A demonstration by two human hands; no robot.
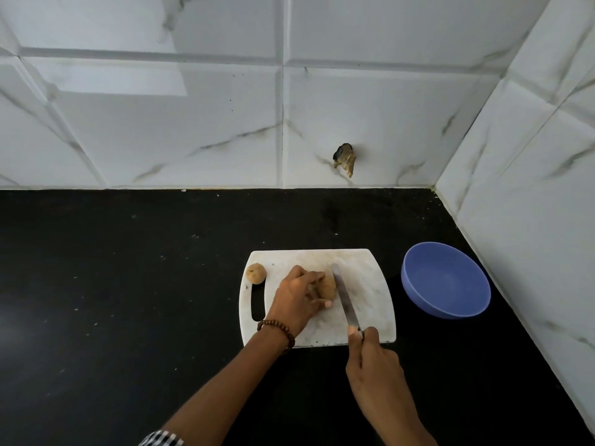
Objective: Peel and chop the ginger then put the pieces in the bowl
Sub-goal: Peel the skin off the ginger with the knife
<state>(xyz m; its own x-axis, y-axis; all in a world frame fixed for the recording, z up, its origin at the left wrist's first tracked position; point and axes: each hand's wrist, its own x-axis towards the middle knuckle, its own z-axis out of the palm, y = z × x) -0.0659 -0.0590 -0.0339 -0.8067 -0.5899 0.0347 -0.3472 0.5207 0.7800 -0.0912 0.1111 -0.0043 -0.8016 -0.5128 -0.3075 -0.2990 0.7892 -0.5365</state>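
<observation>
Your left hand [297, 297] pins ginger [327, 286]; right hand [375, 358] grips knife [344, 297] | possibly peeled; uncut; bowl [446, 280] empty

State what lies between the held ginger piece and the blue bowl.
Head view: the knife beside the ginger, then bare cutting board and black counter.

Bare counter [128, 284] left; bowl [446, 280] and wall [531, 204] crowd right.
</observation>
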